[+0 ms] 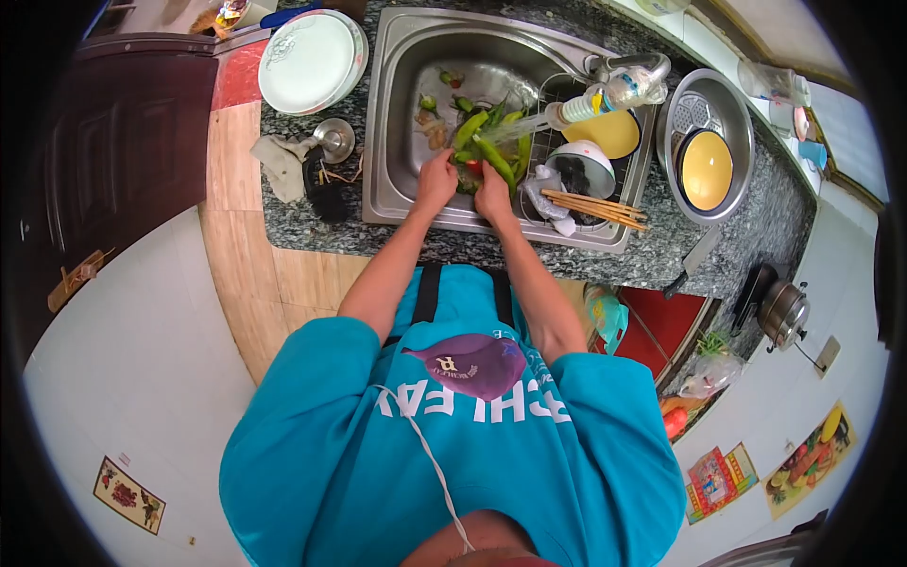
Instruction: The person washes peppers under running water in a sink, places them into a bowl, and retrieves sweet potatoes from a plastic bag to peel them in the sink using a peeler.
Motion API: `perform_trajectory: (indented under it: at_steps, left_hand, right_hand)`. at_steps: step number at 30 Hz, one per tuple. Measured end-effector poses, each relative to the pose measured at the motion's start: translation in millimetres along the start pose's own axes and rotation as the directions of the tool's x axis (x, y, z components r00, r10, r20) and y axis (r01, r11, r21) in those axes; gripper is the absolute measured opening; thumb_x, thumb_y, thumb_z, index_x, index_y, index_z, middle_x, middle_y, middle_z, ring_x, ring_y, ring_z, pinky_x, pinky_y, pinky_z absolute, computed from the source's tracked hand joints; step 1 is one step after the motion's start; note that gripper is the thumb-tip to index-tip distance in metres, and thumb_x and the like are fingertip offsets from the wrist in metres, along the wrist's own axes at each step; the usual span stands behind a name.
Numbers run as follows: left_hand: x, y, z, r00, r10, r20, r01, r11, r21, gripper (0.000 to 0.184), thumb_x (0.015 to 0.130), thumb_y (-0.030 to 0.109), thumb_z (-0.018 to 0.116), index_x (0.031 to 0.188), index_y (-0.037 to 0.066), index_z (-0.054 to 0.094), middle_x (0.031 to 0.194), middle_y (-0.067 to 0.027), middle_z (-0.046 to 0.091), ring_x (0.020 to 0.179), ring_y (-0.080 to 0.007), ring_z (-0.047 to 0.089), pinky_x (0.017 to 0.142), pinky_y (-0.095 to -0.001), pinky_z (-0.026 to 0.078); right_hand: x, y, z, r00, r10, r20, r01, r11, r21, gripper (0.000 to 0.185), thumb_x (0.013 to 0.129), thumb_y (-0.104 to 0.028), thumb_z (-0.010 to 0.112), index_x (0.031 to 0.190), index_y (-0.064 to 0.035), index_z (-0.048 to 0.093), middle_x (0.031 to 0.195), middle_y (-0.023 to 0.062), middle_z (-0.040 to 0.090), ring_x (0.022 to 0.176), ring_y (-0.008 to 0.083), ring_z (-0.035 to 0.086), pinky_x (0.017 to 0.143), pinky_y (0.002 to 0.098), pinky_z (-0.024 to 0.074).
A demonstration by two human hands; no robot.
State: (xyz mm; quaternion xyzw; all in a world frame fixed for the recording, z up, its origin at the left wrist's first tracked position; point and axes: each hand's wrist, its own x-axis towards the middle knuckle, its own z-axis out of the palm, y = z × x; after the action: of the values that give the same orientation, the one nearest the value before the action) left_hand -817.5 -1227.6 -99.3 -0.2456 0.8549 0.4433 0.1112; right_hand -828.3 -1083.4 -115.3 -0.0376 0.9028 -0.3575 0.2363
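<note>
In the sink (402, 57), my left hand (436, 184) and my right hand (493, 197) are close together, fingers curled around peppers. A small red pepper (473, 167) shows between them. Long green peppers (493, 156) lie just beyond my fingers, one along the right hand's outer side. Water runs onto the peppers from the faucet (652, 71), through a clear bottle-like extension (605, 99). Cut pepper tops (428, 102) and pale scraps (436, 132) are scattered on the sink's bottom. My fingertips are partly hidden among the peppers.
On the right, a wire rack (548, 90) holds a yellow bowl (609, 132), a white bowl (590, 156) and chopsticks (595, 208). Beyond it are a metal basin (742, 123) and a knife (697, 255). Stacked plates (307, 61) and a metal cup (334, 140) stand left.
</note>
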Motion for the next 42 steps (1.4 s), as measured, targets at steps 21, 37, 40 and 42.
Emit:
perform_trajectory:
  at_steps: [21,37,40,42]
  left_hand:
    - [54,36,13,0.985,0.147,-0.089,-0.126,0.972,0.200,0.037,0.079,0.023,0.074,0.109,0.008,0.059,0.104,-0.0167,0.058,0.098,-0.0366,0.057,0.080,-0.0454,0.048]
    - [50,49,-5,0.960,0.276,-0.042,-0.258,0.934,0.249,0.036,0.078,0.022,0.071,0.106,0.003,0.058,0.103,-0.0191,0.063,0.096,-0.0387,0.059,0.078,-0.0453,0.049]
    - [31,55,-24,0.974,0.216,-0.064,-0.214,0.976,0.028,0.032,0.083,0.021,0.068,0.107,0.003,0.056,0.092,-0.0223,0.064,0.087,-0.0414,0.061,0.075,-0.0472,0.048]
    - [14,52,-30,0.924,0.381,0.018,-0.381,0.924,0.028,0.031,0.086,0.021,0.067,0.109,0.002,0.058,0.094,-0.0217,0.065,0.088,-0.0414,0.061,0.075,-0.0481,0.049]
  right_hand:
    - [-27,-22,-29,0.973,-0.141,-0.183,0.126,0.988,-0.092,0.026,0.081,0.000,0.057,0.107,0.0053,0.059,0.115,0.0207,0.058,0.107,0.0400,0.052,0.094,0.0451,0.0449]
    - [-25,-31,-38,0.974,0.095,-0.206,-0.024,0.946,0.324,0.018,0.091,-0.009,0.055,0.099,0.0045,0.064,0.095,0.0231,0.066,0.086,0.0401,0.063,0.076,0.0433,0.0497]
    - [-25,-46,-45,0.966,0.061,-0.251,0.026,0.945,0.327,0.019,0.093,-0.011,0.057,0.103,0.0040,0.063,0.090,0.0202,0.067,0.078,0.0360,0.065,0.069,0.0404,0.0507]
    - [-23,-54,-50,0.945,0.117,-0.306,0.031,0.898,0.439,0.024,0.093,-0.012,0.058,0.111,0.0034,0.060,0.087,0.0183,0.067,0.076,0.0295,0.066,0.067,0.0378,0.0510]
